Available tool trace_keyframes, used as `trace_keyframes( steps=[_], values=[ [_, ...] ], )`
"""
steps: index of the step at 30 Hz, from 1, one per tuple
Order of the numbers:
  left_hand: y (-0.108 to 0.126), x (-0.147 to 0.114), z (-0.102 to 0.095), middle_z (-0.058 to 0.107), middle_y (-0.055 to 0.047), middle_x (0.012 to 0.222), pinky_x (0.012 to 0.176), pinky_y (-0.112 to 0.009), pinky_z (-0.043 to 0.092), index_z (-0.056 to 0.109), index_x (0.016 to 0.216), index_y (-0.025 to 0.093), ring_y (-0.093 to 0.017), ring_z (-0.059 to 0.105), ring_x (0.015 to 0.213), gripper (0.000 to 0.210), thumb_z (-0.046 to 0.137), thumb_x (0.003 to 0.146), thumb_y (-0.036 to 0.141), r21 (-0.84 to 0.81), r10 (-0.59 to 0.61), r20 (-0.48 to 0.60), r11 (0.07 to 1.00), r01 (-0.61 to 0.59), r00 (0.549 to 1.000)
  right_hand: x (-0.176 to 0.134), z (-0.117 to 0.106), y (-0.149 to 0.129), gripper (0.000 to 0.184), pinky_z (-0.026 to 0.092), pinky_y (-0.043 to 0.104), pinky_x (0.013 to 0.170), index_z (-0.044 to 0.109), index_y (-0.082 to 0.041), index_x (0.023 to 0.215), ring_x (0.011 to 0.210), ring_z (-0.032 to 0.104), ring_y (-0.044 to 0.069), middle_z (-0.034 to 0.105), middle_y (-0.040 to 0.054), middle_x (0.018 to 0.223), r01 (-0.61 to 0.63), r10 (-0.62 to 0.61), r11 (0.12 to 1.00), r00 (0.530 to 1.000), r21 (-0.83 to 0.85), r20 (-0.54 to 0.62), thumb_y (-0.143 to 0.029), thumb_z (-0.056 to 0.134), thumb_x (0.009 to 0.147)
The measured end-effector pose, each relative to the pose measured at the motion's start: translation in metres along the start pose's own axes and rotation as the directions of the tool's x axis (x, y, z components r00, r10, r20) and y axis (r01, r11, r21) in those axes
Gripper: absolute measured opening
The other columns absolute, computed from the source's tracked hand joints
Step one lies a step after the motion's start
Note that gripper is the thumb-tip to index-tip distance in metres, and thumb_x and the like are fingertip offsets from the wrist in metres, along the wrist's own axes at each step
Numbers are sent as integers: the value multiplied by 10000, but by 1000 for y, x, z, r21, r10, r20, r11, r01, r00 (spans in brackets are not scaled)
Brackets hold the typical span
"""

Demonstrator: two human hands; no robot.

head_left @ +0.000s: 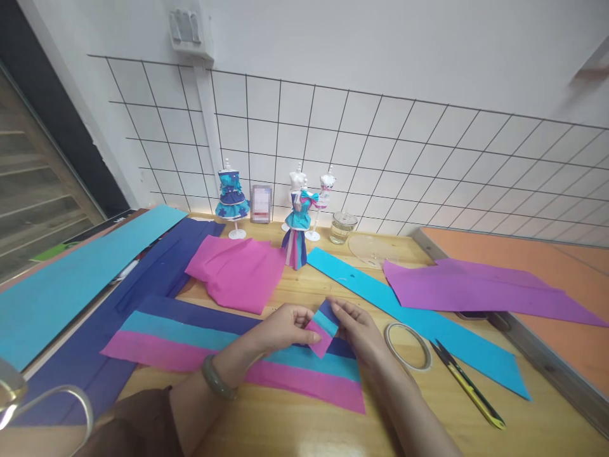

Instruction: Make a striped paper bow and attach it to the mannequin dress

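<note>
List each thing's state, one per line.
Left hand: pinching small striped piece
Right hand: pinching its other side
Small striped piece: held between both hands
Long striped strip: spread flat
Pink sheet: rumpled
Purple sheet: overlapping blue strip
Tape roll: lying flat
Yellow-black tool: lying flat
Glass: upright, seemingly holding liquid
Left dress form: upright, dressed

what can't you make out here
All head view:
Small striped piece: edges partly hidden by left hand and right hand
Large striped sheet: part hidden by left forearm
Upright panel: markings too small
Dark object: mostly covered by purple sheet
Left light-blue sheet: cut off by left edge
</note>
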State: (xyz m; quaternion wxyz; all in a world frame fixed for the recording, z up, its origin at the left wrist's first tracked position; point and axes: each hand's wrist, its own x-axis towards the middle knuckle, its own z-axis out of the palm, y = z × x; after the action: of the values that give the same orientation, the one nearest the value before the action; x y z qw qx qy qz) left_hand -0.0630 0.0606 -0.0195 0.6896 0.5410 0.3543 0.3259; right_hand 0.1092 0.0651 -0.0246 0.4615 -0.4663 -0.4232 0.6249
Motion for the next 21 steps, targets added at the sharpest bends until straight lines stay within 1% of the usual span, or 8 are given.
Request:
trace_keyframes(
  steps=[3,6,8,11,13,16,18,21],
  values=[
    [0,3,-1,631,-37,727,557,-199,396,630,853,118,-98,543,620,307,717,607,280,-46,43,-140,998,-50,989,1,0,2,497,466,257,485,541,-192,1095,492,563,125,608,2,627,-50,53,997,998,59,-44,-448,646,682],
    [-1,5,-1,638,-69,873,624,-230,435,600,967,136,-133,580,725,369,693,643,286,-146,77,-231,983,-113,970,-1,3,2,581,468,264,505,454,-176,1185,554,603,150,620,26,660,-58,57,996,998,63,16,-457,624,705],
    [0,5,0,632,-87,934,673,-264,450,582,1017,140,-156,591,772,404,684,657,293,-203,83,-238,970,-133,968,-3,6,2,656,469,274,546,402,-166,1224,600,606,154,619,20,685,-8,7,1000,998,16,59,-428,659,681],
    [2,4,5,634,-94,930,689,-266,444,567,1058,129,-165,589,793,468,703,638,284,-227,73,-266,964,-136,961,-4,9,3,744,456,278,621,342,-167,1258,646,587,137,617,1,729,109,-107,994,988,-12,107,-341,715,637],
    [4,3,9,640,-87,908,680,-254,436,561,1080,125,-162,583,796,517,723,612,273,-227,53,-298,966,-125,953,-5,10,3,751,444,277,654,323,-173,1264,653,577,127,609,-15,721,150,-148,989,982,-5,119,-307,715,639],
    [5,3,11,647,-83,884,666,-248,425,565,1089,124,-165,580,800,551,739,587,270,-221,17,-322,971,-93,947,-5,10,2,734,429,271,638,312,-184,1277,633,561,123,585,-34,676,185,-180,982,975,-33,128,-304,691,660],
    [4,4,10,649,-84,889,670,-252,424,569,1085,128,-169,581,808,547,741,583,261,-224,0,-311,972,-74,950,-6,8,3,713,416,263,614,308,-194,1287,614,539,117,562,-38,666,220,-209,973,968,-68,141,-305,668,682],
    [1,4,8,648,-86,919,709,-264,429,569,1072,136,-168,587,826,491,718,613,232,-248,28,-244,965,-90,969,-6,5,6,690,398,256,592,282,-214,1310,606,503,109,530,-36,678,281,-256,951,950,-131,181,-297,630,721]
  ],
)
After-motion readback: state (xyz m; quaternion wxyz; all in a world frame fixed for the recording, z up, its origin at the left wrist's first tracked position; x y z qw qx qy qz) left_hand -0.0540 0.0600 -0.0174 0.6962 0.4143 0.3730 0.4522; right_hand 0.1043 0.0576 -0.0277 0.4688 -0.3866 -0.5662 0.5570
